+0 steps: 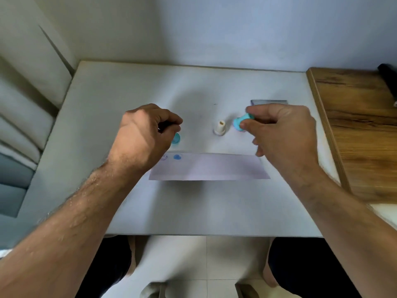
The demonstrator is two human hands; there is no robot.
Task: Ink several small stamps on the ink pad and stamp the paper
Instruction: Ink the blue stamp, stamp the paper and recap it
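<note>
**Two hands over the paper, a stamp in each**

Head view. Reaching in from 7 o'clock: left hand (142,134), back up, wrist bent, fingers curled down into a pinch. Closed on something dark at the fingertips, mostly hidden; a blue disc (176,138) peeking out just below, at the hand's 3 o'clock, probably one stamp's base, though hard to tell. Held just above the paper's far left corner.

Reaching in from 5 o'clock: right hand (283,134), back up and turned slightly inward. Thumb and forefinger clamped on a teal stamp (241,123), tilted, face pointing toward 8 o'clock, lifted off the table (129,87). Remaining fingers loosely curled below.

Between the hands, upright on the table: a white stamp (219,127), untouched, just at 9 o'clock of the teal one.

At 6 o'clock of all three: paper (214,168), flat, with a blue print (177,157) and a fainter outline print beside it near the left end.

At 12 o'clock of the right hand: ink pad (268,102), largely hidden behind the knuckles.
</note>
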